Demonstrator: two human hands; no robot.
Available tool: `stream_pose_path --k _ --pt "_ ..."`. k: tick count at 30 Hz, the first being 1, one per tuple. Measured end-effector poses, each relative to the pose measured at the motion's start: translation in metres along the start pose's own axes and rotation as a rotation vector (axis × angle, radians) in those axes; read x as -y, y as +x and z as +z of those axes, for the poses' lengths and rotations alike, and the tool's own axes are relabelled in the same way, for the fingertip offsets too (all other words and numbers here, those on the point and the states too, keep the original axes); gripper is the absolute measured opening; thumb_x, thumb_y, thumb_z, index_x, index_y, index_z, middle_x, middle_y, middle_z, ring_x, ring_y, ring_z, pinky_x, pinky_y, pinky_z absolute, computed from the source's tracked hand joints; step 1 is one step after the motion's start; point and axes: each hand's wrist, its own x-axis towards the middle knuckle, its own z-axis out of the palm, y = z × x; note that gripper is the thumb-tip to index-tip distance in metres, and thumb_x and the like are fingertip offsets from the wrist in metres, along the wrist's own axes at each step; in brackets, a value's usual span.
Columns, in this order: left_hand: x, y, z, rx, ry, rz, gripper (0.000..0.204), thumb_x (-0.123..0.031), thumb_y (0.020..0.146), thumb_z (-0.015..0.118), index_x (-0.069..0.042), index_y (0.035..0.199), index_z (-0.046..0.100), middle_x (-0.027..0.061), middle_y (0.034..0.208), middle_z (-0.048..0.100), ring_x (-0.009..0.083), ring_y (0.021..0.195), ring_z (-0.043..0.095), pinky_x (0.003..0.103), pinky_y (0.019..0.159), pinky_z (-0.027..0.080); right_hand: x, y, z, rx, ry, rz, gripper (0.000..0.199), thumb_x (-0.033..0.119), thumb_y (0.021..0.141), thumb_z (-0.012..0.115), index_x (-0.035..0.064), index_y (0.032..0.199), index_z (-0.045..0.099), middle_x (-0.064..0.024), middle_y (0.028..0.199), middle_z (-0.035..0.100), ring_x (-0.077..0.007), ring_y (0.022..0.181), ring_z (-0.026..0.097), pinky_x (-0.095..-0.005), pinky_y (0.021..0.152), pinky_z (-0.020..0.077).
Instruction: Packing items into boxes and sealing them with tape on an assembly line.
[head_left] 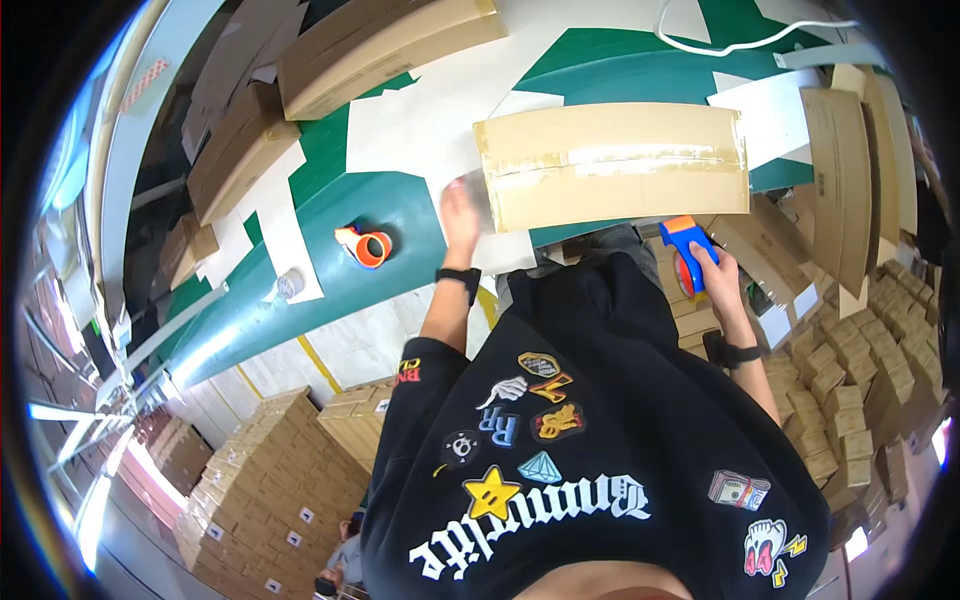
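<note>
Right grip (716, 274) around blue tape dispenser (686, 238), near cardboard box (610, 190).

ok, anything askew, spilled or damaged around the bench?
Only minor: the white sheets lie at mismatched angles across the green table, so they look patchy. I see no spill. The carton and the blue-and-orange tape dispenser in the right hand show no obvious damage.

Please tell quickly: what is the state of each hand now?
Left hand: beside the cardboard box; whether open or closed cannot be told.
Right hand: closed, holding the blue tape dispenser.
</note>
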Motion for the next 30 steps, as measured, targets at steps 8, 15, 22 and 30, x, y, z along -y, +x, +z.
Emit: stream_pose_path --k 8,15,22,30 --pt "-0.036 -0.066 0.051 0.218 -0.605 -0.796 0.098 -0.074 0.084 0.038 0.005 0.141 0.028 0.0262 0.134 0.044 0.0360 0.119 0.049 0.045 0.100 0.038 -0.046 -0.020 -0.021 -0.177 0.017 0.004 0.035 0.032 0.087 0.065 -0.0016 0.081 0.062 -0.0058 0.068 0.062 -0.0105 0.057 0.057 -0.0273 0.051 0.0452" --pt "-0.040 -0.042 0.034 -0.014 -0.195 -0.595 0.057 -0.046 0.099 0.023 -0.013 0.146 0.027 0.0079 0.145 0.039 0.0313 0.132 0.037 0.054 0.107 0.027 -0.090 -0.044 -0.004 -0.518 0.133 0.051 0.041 0.037 0.084 0.069 -0.0028 0.085 0.062 -0.0058 0.073 0.062 -0.0103 0.067 0.056 -0.0282 0.061 0.0462" --pt "-0.197 -0.019 0.113 0.390 0.610 0.548 0.062 -0.033 0.093 0.054 0.007 0.138 0.038 0.0240 0.143 0.039 0.0336 0.134 0.037 0.039 0.111 0.026 -0.065 -0.005 -0.071 -0.778 0.122 -0.170 0.039 0.037 0.087 0.065 -0.0016 0.093 0.057 -0.0118 0.074 0.063 -0.0203 0.068 0.062 -0.0315 0.063 0.0474" --pt "-0.267 0.036 0.440 0.895 1.229 0.595 0.051 -0.047 0.086 0.055 -0.001 0.102 0.067 0.0221 0.105 0.066 0.0385 0.098 0.063 0.045 0.088 0.049 -0.039 0.197 -0.152 -0.791 -0.789 -0.691 0.046 0.034 0.089 0.061 -0.0041 0.114 0.053 -0.0240 0.110 0.056 -0.0397 0.106 0.052 -0.0442 0.098 0.0386"
